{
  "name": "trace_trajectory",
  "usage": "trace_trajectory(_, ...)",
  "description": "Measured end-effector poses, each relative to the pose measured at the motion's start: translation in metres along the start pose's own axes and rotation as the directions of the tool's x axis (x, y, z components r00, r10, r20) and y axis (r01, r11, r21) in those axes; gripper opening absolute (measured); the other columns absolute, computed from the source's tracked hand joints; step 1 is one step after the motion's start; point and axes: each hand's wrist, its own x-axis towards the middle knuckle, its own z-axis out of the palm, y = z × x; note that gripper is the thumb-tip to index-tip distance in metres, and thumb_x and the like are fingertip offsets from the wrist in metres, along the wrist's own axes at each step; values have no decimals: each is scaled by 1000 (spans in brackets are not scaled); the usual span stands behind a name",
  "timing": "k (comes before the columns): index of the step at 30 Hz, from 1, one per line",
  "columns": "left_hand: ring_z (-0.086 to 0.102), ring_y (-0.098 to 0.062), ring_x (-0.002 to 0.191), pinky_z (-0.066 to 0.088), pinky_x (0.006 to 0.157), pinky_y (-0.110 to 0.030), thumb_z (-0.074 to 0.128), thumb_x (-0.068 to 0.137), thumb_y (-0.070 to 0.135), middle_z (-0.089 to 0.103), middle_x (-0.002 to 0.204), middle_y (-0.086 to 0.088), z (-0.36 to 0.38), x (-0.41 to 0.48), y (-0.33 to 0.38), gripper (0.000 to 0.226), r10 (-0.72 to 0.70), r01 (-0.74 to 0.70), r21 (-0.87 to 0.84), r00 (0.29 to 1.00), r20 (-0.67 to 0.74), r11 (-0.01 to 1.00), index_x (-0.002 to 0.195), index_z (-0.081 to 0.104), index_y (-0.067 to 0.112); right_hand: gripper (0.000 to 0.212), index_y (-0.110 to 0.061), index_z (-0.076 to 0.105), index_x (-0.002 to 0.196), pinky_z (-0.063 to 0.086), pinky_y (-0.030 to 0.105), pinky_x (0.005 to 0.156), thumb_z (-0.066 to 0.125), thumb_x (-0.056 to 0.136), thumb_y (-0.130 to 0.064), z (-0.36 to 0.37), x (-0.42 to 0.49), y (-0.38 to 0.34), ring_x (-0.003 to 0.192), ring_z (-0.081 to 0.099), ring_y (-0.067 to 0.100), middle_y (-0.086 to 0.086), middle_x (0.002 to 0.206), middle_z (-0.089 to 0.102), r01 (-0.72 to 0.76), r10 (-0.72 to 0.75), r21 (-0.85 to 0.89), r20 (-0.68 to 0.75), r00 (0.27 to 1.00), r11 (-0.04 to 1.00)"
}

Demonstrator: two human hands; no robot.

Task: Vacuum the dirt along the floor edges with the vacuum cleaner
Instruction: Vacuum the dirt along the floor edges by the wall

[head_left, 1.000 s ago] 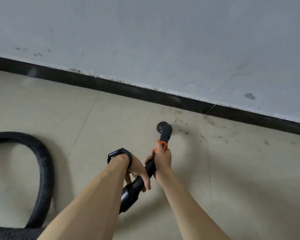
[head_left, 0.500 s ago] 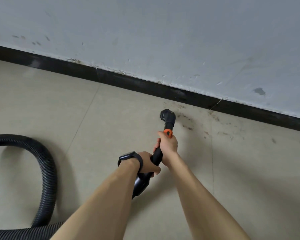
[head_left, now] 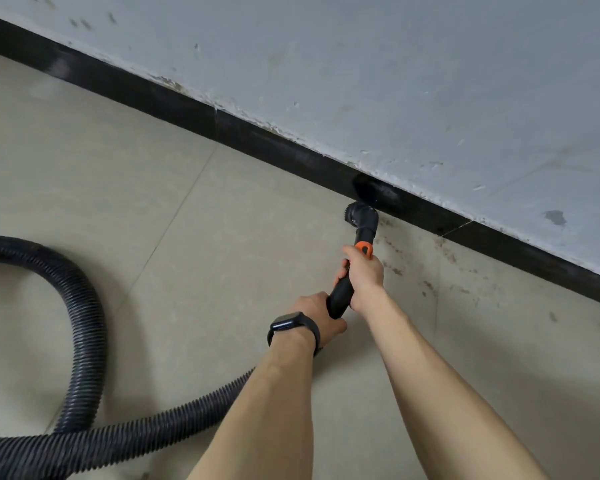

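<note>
Head view: left hand (head_left: 321, 315), right hand (head_left: 364, 275) grip wand (head_left: 340, 296); brush (head_left: 361, 216) at baseboard (head_left: 187, 105); hose (head_left: 84, 327) looped left.

Blurred brush tip (head_left: 372, 194), perhaps on skirting (head_left: 160, 98).

No legible text, label, brand, number or sign on anything visible.

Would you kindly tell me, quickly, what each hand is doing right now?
Left hand: closed, gripping the vacuum wand at its lower end.
Right hand: closed, gripping the vacuum wand just below the orange collar.
</note>
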Motion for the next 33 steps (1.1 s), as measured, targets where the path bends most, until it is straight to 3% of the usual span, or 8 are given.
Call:
trace_trajectory(8, 58, -20, 68, 46, 59, -28, 61, 84, 33, 57, 79, 1, -4, 12, -8, 19, -17, 10, -91, 998, -67, 996, 96, 50, 24, 15, -14, 55, 95, 47, 25, 46, 69, 92, -16, 18, 10, -6, 40, 45, 14, -3, 52, 54, -16, 16, 30, -13, 1000, 999)
trace_trajectory(14, 58, -24, 70, 42, 59, -29, 60, 83, 32, 54, 74, 3, -24, 11, -25, 19, -8, 0, -56, 988, -153, 998, 96, 48, 23, 13, -12, 53, 87, 45, 25, 44, 65, 91, -14, 46, 7, -2, 40, 45, 14, -4, 51, 52, 16, -13, 44, -66, 998, 999)
trace_trajectory(19, 61, -27, 77, 50, 68, -34, 59, 82, 33, 55, 78, 3, -42, 8, -41, 18, -20, 3, -74, 972, -233, 997, 92, 45, 25, 13, -12, 52, 87, 45, 27, 44, 64, 91, -11, 77, -1, -2, 39, 43, 15, -2, 51, 49, 31, -29, 22, -76, 997, 999)
trace_trajectory(22, 58, -25, 72, 45, 63, -33, 57, 81, 34, 52, 72, 7, -54, 7, -55, 17, -38, 15, -86, 961, -273, 996, 89, 45, 27, 14, -11, 51, 84, 46, 27, 43, 63, 92, -10, 98, -9, -2, 38, 43, 15, -1, 49, 48, 44, -45, -10, -72, 996, 999)
trace_trajectory(25, 61, -25, 73, 48, 63, -33, 58, 80, 35, 53, 71, 7, -68, 5, -69, 16, -65, 31, -120, 955, -290, 992, 88, 46, 27, 14, -11, 52, 85, 46, 27, 44, 63, 92, -10, 120, -17, -1, 40, 44, 16, 0, 51, 48, 44, -45, -23, -36, 998, 999)
trace_trajectory(29, 63, -30, 78, 54, 74, -38, 57, 81, 35, 57, 76, 1, -93, 0, -86, 17, -58, 28, -104, 952, -301, 994, 91, 47, 26, 14, -9, 52, 90, 49, 26, 46, 65, 93, -8, 146, -32, -3, 47, 47, 20, 5, 61, 49, 13, -11, -25, 74, 997, 1000)
trace_trajectory(33, 62, -31, 74, 55, 68, -37, 56, 82, 37, 61, 79, -4, -106, -5, -100, 21, 2, -2, -1, 941, -339, 1000, 96, 49, 23, 14, -4, 55, 80, 54, 28, 50, 67, 84, 3, 153, -38, -9, 48, 57, 22, 8, 61, 56, -50, 39, 76, 137, 990, 996)
